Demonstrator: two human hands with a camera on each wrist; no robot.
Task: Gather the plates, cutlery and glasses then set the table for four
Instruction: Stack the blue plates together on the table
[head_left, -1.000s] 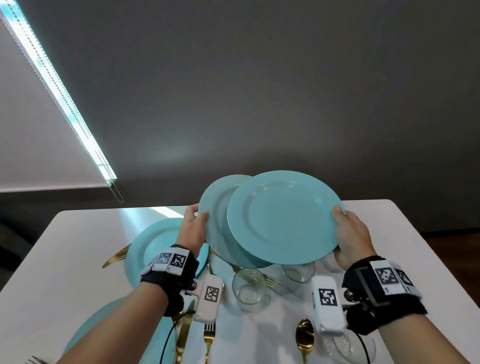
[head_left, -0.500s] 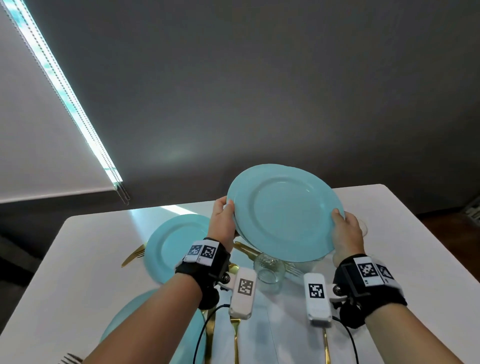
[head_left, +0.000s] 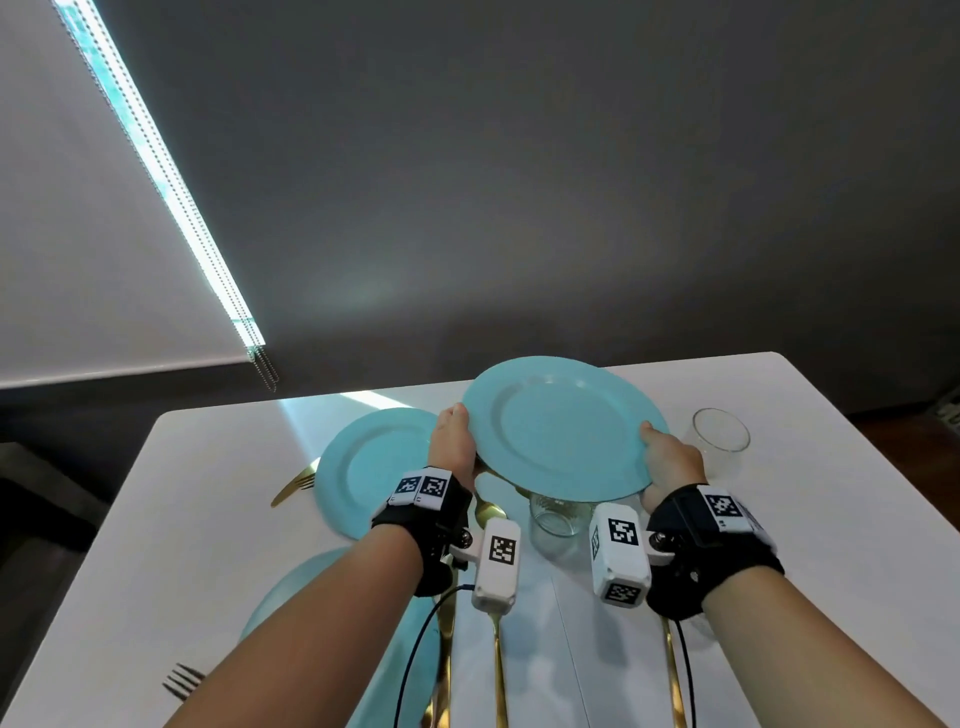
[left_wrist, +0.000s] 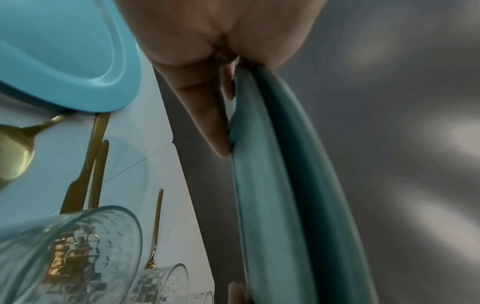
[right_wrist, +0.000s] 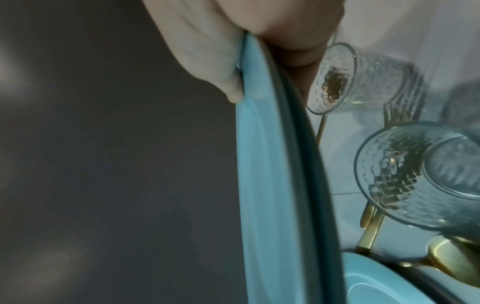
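Observation:
I hold two turquoise plates (head_left: 563, 428) stacked as one above the far middle of the white table (head_left: 208, 519). My left hand (head_left: 454, 439) grips the stack's left rim and my right hand (head_left: 670, 457) grips its right rim, thumbs on top. In the left wrist view my fingers (left_wrist: 207, 115) press under the doubled plate edges (left_wrist: 298, 205). The right wrist view shows the same two edges (right_wrist: 272, 185) pinched by my thumb. A third plate (head_left: 374, 467) lies on the table to the left, and a fourth plate (head_left: 405, 649) sits under my left forearm.
A patterned glass (head_left: 558, 514) stands under the held plates and another glass (head_left: 721, 434) at the far right. Gold cutlery lies about: a fork (head_left: 293, 486) left of the third plate, a spoon (head_left: 488, 512), long handles (head_left: 498, 675) near me. A silver fork (head_left: 182, 680) lies at the near left.
The two plates, fanned apart a second ago with one in each hand, have slid together into one stack that both hands hold.

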